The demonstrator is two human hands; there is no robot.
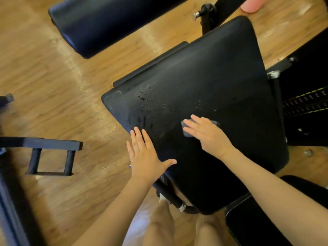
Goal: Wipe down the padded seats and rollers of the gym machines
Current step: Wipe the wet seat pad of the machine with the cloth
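I see right hand [207, 135] flat, fingers straight, pressing grey cloth [186, 133] onto black padded seat [204, 82]. Left hand [147, 157] flat on seat's near-left edge, fingers spread, holding nothing. Droplets on pad.

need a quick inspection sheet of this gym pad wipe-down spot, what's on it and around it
surface: black padded seat, wet droplets and streaks near its left corner, duller haze toward the far end
job's things: grey cloth lying flat on the seat; padded roller beyond, not being touched
clutter: pink object at the top edge, too cropped to identify
hands: left hand open, fingers straight, resting on the seat's near-left edge; right hand open, pressing the cloth flat
cables: nothing seen
surroundings: wooden floor; black metal frame at left; holed black bars with yellow-green marks at right
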